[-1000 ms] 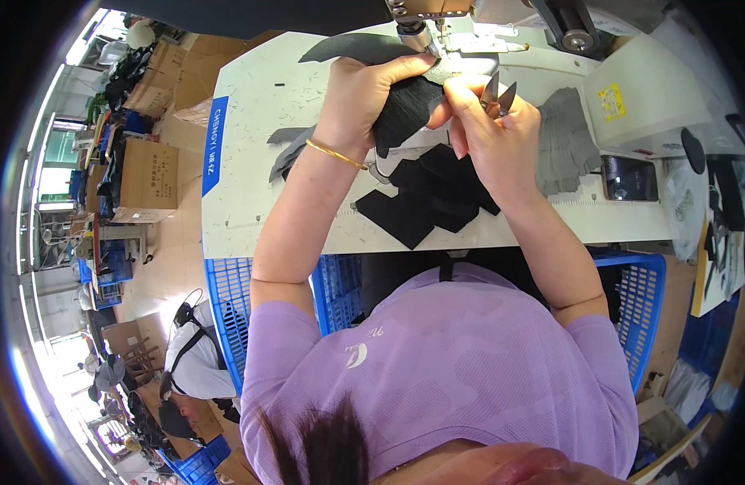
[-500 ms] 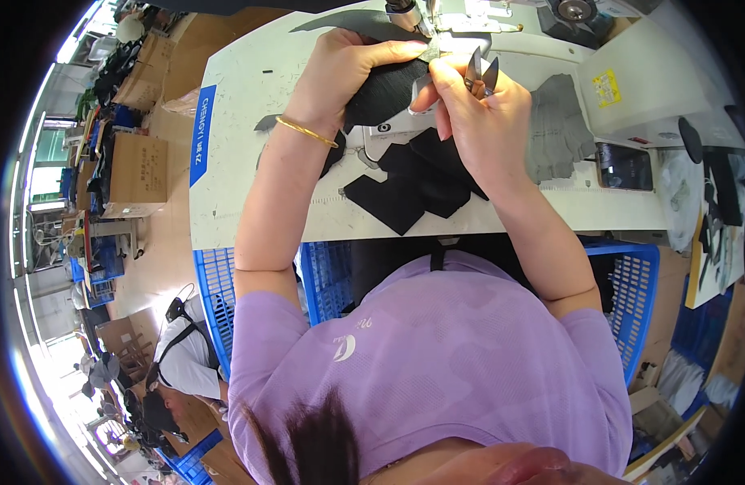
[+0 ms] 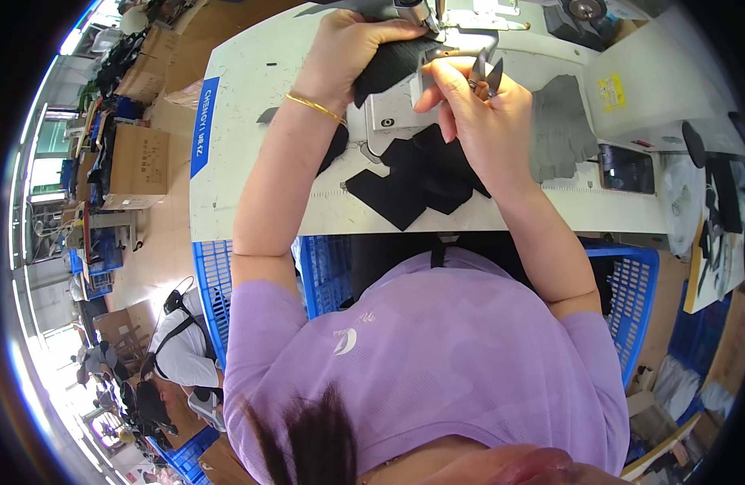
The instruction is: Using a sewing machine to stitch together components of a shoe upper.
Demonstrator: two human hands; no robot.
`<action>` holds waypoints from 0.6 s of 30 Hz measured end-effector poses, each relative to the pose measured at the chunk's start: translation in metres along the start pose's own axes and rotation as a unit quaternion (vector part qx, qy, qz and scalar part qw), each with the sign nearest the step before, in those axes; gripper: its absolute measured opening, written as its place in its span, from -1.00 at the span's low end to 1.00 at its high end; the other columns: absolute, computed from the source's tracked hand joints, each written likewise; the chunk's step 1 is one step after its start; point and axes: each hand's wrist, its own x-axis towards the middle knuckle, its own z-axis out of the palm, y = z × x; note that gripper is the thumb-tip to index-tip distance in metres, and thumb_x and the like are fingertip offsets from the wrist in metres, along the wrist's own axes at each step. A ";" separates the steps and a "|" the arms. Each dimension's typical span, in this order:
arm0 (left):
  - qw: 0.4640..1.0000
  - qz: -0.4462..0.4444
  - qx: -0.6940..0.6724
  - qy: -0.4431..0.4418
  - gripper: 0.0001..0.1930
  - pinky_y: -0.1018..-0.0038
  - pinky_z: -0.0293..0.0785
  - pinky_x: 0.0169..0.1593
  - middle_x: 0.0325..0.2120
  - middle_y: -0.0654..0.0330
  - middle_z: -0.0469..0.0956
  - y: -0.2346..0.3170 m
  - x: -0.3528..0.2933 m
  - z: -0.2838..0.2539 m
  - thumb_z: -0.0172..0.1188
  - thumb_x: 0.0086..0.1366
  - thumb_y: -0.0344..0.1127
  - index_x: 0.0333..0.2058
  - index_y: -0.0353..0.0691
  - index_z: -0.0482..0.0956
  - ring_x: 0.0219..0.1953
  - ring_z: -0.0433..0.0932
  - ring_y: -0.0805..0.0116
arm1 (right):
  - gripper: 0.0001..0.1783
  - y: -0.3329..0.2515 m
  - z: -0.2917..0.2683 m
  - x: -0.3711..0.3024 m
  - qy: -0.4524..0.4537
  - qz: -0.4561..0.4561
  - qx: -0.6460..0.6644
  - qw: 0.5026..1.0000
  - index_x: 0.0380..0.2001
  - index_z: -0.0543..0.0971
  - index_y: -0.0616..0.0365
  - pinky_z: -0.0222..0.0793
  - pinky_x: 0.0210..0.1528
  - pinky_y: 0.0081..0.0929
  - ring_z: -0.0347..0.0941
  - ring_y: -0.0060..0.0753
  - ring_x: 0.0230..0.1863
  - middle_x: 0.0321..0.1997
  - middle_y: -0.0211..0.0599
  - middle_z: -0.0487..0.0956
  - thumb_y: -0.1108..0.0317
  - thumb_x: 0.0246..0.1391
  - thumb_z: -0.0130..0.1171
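While the left hand (image 3: 338, 50) minds the black ribbed fabric panel (image 3: 395, 66), the right hand (image 3: 492, 113) has dark pointed metal snips (image 3: 495, 75) ready

As far as I can tell, this is the lining-up stage of a bit of machine sewing. The panel is at the far side of the white bench (image 3: 251, 186), with its far end right by the shiny metal presser foot (image 3: 440, 34). Can't make out any stitching on it, so no clue how much of the seam is done.

Left hand's got a grip on the panel, thumb stretched over the top toward the foot; most of its fingers are out of sight. Right hand is curled round the snips, blades parted and poking up away from the wearer. Its thumb and forefinger come close together just beside the panel, but I honestly can't tell if they're pinching anything or touching the cloth.

Closer to the wearer there's a loose heap of matte black fabric pieces (image 3: 409, 182), and off to the right a spread of overlapping grey fabric pieces (image 3: 562, 129), with a dark glossy phone (image 3: 627, 168) near those.

If you ask me, the next move calls for a steady left hand: edge square to the foot, panel flat, thumb well clear of the needle. Those open blades want keeping off the cloth too, since a careless turn of the wrist could nick it.
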 end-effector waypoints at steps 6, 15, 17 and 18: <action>0.999 0.000 -0.023 0.026 -0.86 0.59 0.50 -0.29 -0.40 0.21 0.65 -0.003 0.006 0.001 0.22 0.12 -0.60 -0.31 -0.38 0.66 -0.41 0.59 0.48 | -0.82 0.002 0.000 -0.004 -0.028 0.004 0.001 1.000 -0.31 0.64 0.30 0.12 -0.70 -0.75 0.31 -0.72 -0.74 -0.56 -0.23 0.62 0.42 0.22 0.12; 0.993 0.099 -0.067 -0.003 -0.80 0.56 0.52 -0.24 -0.36 0.25 0.65 -0.006 0.006 0.005 0.19 0.12 -0.64 -0.28 -0.32 0.67 -0.36 0.59 0.47 | -0.82 0.005 -0.001 -0.007 -0.029 0.008 -0.031 0.999 -0.40 0.60 0.24 0.19 -0.68 -0.66 0.30 -0.74 -0.72 -0.59 -0.36 0.61 0.35 0.17 0.10; 0.996 0.064 -0.053 0.008 -0.79 0.56 0.52 -0.24 -0.36 0.25 0.65 -0.009 0.008 -0.001 0.19 0.11 -0.65 -0.27 -0.33 0.66 -0.37 0.59 0.47 | -0.82 0.006 -0.002 -0.008 -0.035 0.003 -0.058 0.998 -0.38 0.58 0.23 0.22 -0.64 -0.67 0.32 -0.74 -0.68 -0.56 -0.37 0.61 0.35 0.19 0.09; 0.997 0.064 -0.053 0.008 -0.79 0.56 0.52 -0.24 -0.36 0.25 0.65 -0.009 0.007 -0.001 0.19 0.11 -0.65 -0.27 -0.33 0.66 -0.37 0.59 0.47 | -0.83 0.007 -0.003 -0.008 -0.040 -0.003 -0.087 0.995 -0.35 0.57 0.23 0.25 -0.60 -0.68 0.34 -0.74 -0.64 -0.52 -0.37 0.61 0.35 0.21 0.08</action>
